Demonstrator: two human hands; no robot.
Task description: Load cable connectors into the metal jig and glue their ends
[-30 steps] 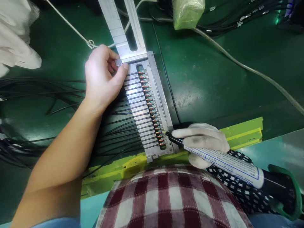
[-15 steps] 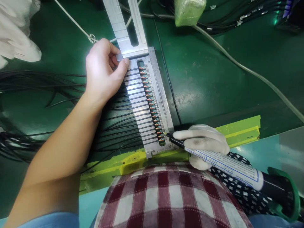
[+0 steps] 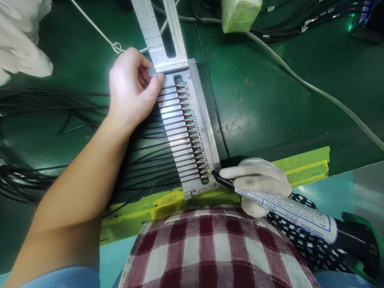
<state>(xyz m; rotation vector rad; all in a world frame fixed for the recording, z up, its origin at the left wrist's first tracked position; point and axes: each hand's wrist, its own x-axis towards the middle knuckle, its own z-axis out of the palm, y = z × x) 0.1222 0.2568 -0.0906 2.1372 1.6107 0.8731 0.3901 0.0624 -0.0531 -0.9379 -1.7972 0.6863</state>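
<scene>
Tabletop (image 3: 261,108): green, it fills most of the frame.
Cables (image 3: 45,96): black, they run from the left side of the frame onto the fixture (image 3: 204,112).
Fixture: metal, it lies in the middle of the frame.
Tube (image 3: 288,210): at the lower right, white with black nozzle (image 3: 223,181).
Right hand (image 3: 261,180): gloved, the fingers are closed around the tube.
Left hand (image 3: 129,88): bare, its fingers pinch the fixture's left edge.
Wire ends (image 3: 192,130): in one row inside the fixture's slot; the nozzle tip is just beside the lowest ones.

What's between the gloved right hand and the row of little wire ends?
In the head view, a black nozzle and part of the metal frame lie between them.
</scene>
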